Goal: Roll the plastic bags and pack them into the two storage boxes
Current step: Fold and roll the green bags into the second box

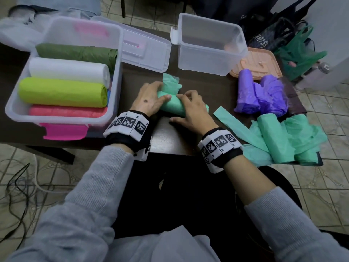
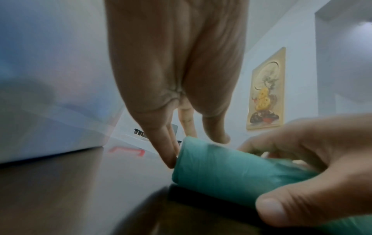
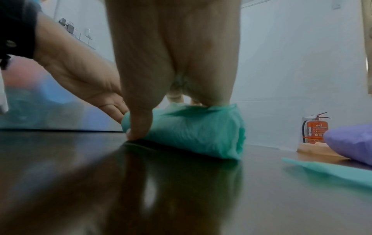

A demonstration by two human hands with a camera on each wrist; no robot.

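**Both hands on the mint-green roll at the middle of the tabletop**

While we look down from the head camera, we see the mint-green bag roll (image 1: 171, 105) lying on the dark tabletop (image 1: 170, 135) in the centre of the frame, with a loose tail of the same plastic standing up behind it. Our left hand (image 1: 149, 100) lies on the left end of the roll, the fingers (image 2: 171, 152) straight and close together, touching its end. Our right hand (image 1: 192, 110) bends over the right part, with the fingers curled on top and the thumb (image 3: 138, 125) pressed against the near side at the tabletop.

At the left of the frame, the first storage box (image 1: 117, 76) holds dark green, white, lime and pink rolls. The second storage box (image 1: 211, 44), in the upper middle, shows no rolls inside. At the right of the frame lie purple bags (image 1: 260, 95) and more mint-green bags (image 1: 283, 140), not tidy.
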